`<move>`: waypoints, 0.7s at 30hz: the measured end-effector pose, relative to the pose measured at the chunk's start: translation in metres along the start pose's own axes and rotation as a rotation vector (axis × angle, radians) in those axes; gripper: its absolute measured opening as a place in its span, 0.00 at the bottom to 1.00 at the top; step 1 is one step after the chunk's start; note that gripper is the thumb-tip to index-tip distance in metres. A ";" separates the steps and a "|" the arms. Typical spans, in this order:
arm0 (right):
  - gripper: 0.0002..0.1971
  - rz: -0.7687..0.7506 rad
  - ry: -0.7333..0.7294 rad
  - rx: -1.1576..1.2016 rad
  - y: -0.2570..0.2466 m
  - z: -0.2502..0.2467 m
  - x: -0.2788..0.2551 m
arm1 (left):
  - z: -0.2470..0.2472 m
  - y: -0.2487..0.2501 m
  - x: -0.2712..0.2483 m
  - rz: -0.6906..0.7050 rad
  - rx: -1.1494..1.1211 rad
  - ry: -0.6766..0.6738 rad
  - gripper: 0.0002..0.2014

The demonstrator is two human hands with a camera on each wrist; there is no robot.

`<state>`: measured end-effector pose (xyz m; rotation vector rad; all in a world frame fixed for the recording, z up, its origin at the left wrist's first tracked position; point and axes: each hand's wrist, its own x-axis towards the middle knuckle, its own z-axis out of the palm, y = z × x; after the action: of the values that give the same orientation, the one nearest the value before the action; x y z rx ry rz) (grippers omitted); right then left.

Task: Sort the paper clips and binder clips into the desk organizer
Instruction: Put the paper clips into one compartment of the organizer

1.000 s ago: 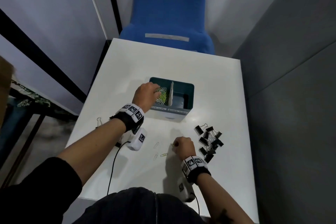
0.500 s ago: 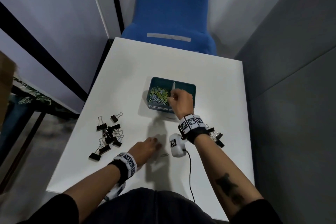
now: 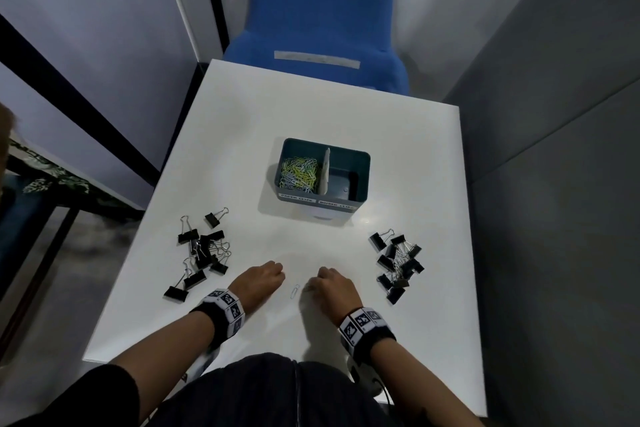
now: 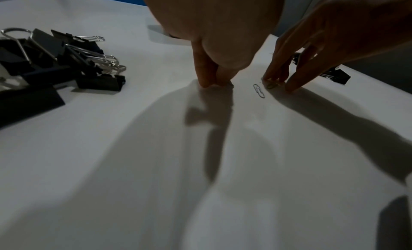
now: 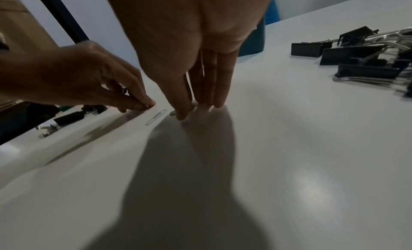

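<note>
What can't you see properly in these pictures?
- Left hand: all three views, its fingertips pinch at the table, hiding whatever is under them.
- Right hand: wrist views, something small and greenish under its fingertips, too covered to name.
- Organizer labels: head view, print too small.
- Organizer's right compartment: head view, shadowed.

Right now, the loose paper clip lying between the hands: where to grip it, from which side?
The paper clip lies flat on the white table, so probably come from straight above and pinch across its long sides with fingertips. The right hand is already beside it.
</note>
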<state>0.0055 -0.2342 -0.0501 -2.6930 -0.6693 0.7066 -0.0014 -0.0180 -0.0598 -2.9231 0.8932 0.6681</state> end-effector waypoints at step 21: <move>0.07 0.188 -0.110 0.011 -0.001 0.011 0.012 | -0.006 0.022 0.007 0.220 -0.003 0.080 0.17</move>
<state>0.0094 -0.2258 -0.0635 -2.7475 -0.4389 0.9076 -0.0051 -0.0410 -0.0546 -2.8986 1.2357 0.5637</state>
